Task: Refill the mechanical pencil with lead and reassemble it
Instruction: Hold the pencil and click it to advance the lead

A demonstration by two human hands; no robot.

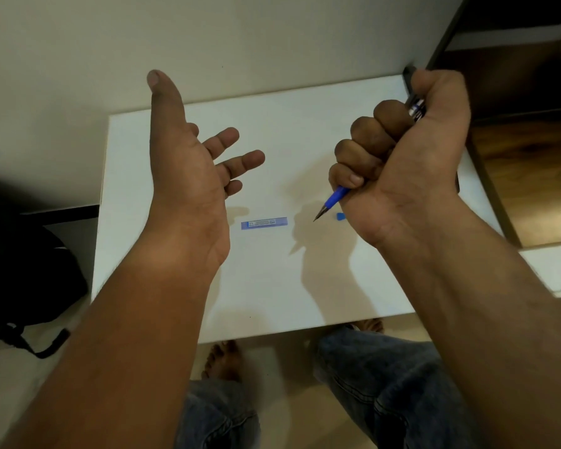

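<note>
My right hand (402,157) grips a mechanical pencil (334,199) in a full fist above the white table (272,286). Its blue grip and metal tip stick out below the fist and point down to the left. The pencil's top end shows above the thumb. A flat blue lead case (264,223) lies on the table between my hands. A small blue piece (340,216) lies on the table just beside my right palm, partly hidden. My left hand (191,163) is raised above the table, palm up, fingers spread, and holds nothing.
The white table stands against a pale wall. A dark bag (23,270) lies on the floor to the left. A dark frame and wooden floor (525,176) are at the right. My knees in jeans (386,384) and bare feet show under the near edge.
</note>
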